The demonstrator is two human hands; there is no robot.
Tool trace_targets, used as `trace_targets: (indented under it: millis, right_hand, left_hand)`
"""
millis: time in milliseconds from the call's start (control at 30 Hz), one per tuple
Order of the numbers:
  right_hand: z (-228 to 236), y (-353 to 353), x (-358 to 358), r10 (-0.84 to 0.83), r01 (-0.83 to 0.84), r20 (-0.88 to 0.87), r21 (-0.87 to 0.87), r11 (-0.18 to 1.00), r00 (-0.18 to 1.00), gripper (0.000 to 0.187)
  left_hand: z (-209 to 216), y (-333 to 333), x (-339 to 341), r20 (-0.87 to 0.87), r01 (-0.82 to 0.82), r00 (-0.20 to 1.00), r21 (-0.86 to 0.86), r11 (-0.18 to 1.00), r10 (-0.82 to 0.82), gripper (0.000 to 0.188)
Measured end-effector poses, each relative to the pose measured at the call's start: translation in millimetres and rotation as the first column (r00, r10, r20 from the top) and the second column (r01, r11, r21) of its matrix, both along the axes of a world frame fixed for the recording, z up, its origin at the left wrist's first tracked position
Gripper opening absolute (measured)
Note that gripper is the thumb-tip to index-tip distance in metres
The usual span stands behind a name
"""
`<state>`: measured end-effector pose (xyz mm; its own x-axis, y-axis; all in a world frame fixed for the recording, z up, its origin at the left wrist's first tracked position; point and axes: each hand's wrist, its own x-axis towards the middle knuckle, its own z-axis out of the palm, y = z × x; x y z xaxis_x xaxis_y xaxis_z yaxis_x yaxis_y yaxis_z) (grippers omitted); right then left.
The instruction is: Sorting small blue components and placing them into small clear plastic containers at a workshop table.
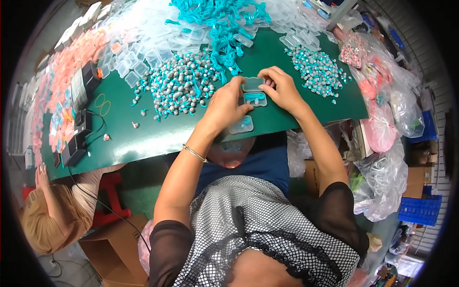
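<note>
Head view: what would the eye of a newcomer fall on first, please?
Probably the bright turquoise cords, heaped at the far middle of the green table. In front of them, slightly left, spreads a large pile of small grey-and-turquoise pieces. Nearer the front edge, the left hand and right hand flank an open clear case with a folded cord inside.

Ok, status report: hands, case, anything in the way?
Left hand gripping open case; right hand at its lid. Teal cord inside. Second case close by.
</note>
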<state>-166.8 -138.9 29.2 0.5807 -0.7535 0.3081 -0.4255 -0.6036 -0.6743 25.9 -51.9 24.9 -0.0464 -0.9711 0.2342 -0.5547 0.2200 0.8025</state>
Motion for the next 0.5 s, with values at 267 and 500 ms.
trace_targets:
  millis: [267,500]
  right_hand:
    - [2.4,31.0,-10.4,0.186,-0.198,-0.068,-0.339,0.920,0.980,0.034]
    - [-16.4,23.4,-4.0,0.130,-0.115,0.033,-0.301,0.947,0.991,0.029]
  left_hand:
    - [-11.9,-3.7,6.8,0.110,0.058,0.993,-0.114,0.992,-0.045,0.040]
    - [-7.6,-1.5,3.6,0.194,0.080,0.980,-0.229,0.970,-0.035,0.023]
